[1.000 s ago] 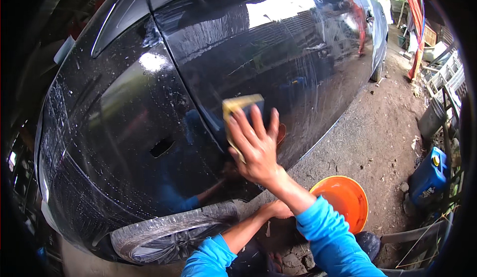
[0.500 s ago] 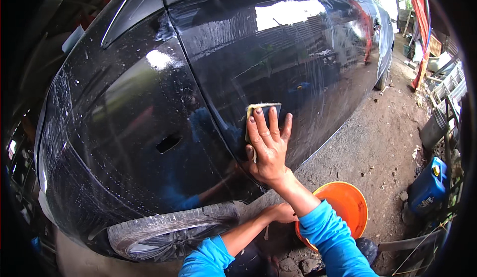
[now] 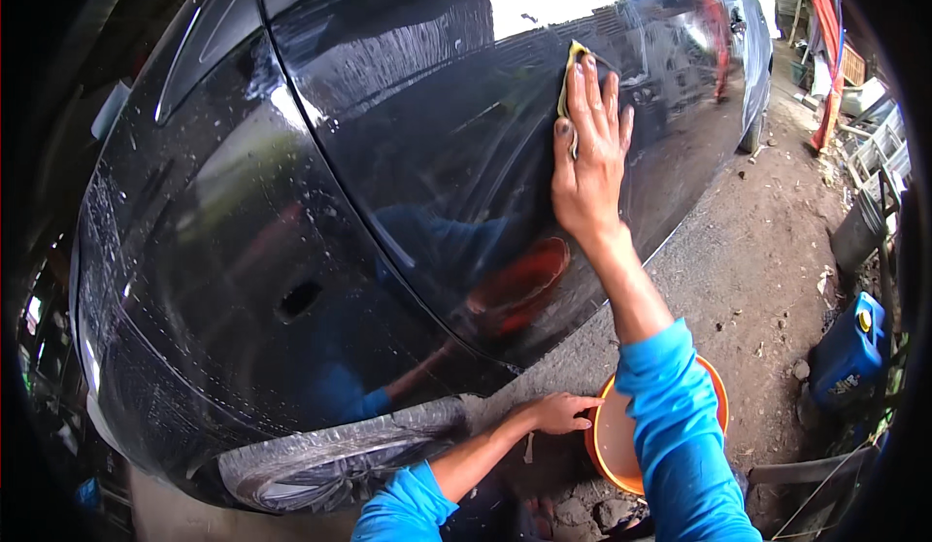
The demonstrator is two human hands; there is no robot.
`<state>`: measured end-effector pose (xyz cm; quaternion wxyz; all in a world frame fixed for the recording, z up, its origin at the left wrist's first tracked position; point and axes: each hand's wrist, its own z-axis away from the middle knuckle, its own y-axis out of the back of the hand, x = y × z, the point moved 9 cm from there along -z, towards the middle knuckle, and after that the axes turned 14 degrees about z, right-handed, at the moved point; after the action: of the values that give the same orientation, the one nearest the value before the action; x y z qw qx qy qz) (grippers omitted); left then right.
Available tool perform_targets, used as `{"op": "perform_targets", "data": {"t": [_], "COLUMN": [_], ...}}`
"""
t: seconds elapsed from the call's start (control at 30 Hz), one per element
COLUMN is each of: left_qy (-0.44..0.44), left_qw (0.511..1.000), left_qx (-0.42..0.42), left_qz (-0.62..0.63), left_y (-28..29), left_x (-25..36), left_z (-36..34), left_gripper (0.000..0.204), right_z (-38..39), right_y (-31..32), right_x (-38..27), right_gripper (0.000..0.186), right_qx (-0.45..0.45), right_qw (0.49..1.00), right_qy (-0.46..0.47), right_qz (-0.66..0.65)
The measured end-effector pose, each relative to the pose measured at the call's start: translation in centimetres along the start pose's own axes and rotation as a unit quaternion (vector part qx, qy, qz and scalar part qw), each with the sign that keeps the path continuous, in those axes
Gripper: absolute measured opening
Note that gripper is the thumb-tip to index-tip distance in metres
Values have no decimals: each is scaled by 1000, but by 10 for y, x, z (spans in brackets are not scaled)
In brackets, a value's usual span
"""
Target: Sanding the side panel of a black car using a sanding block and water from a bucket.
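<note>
My right hand (image 3: 594, 158) lies nearly flat on the black car door (image 3: 437, 163), fingers pointing up the panel. Under it is a piece of dark sandpaper with a yellowish backing (image 3: 566, 90), its edge showing beside the index finger; most of it is hidden. My left hand (image 3: 561, 413) is low, between the front wheel (image 3: 340, 455) and an orange bucket (image 3: 714, 377). Its index finger stretches onto the bucket's rim with the thumb apart below. Cloudy greyish liquid fills much of the bucket, partly covered by my right arm. Wet streaks and whitish smears mark the door.
The black fender (image 3: 233, 251) has a small dark hole (image 3: 301, 299). Bare dirt ground (image 3: 757, 241) runs along the car. At the right stand a blue jerrycan (image 3: 849, 348) and a grey bucket (image 3: 859, 231); a red cloth (image 3: 825, 47) hangs farther back.
My right hand has slid up and to the right across the door with the sandpaper. My left hand stays by the bucket, its index finger now visible. Liquid now shows inside the bucket.
</note>
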<state>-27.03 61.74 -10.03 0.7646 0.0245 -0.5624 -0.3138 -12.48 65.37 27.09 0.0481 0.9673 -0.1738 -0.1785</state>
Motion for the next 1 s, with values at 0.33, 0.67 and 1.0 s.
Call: {"op": "perform_targets", "data": {"t": [0.33,0.67,1.0], "left_qy": [43,29,-62], "left_qw": [999,999,974], "left_qx": [-2,-22,9], "left_qz": [-9,-3,220], "left_y": [1,-1,-4], "left_x": [-7,15,-30], "left_z": [14,21,34], "left_gripper": [61,61,64], "right_z": [35,83,153], "right_y": [5,5,3], "right_x": [-24,-58,-127], "right_gripper": [60,53,52], "right_qx": [-43,-67,-53], "right_qw": [998,980,982], "right_qy": [32,179,126], "right_qz": [-18,-62,-129]}}
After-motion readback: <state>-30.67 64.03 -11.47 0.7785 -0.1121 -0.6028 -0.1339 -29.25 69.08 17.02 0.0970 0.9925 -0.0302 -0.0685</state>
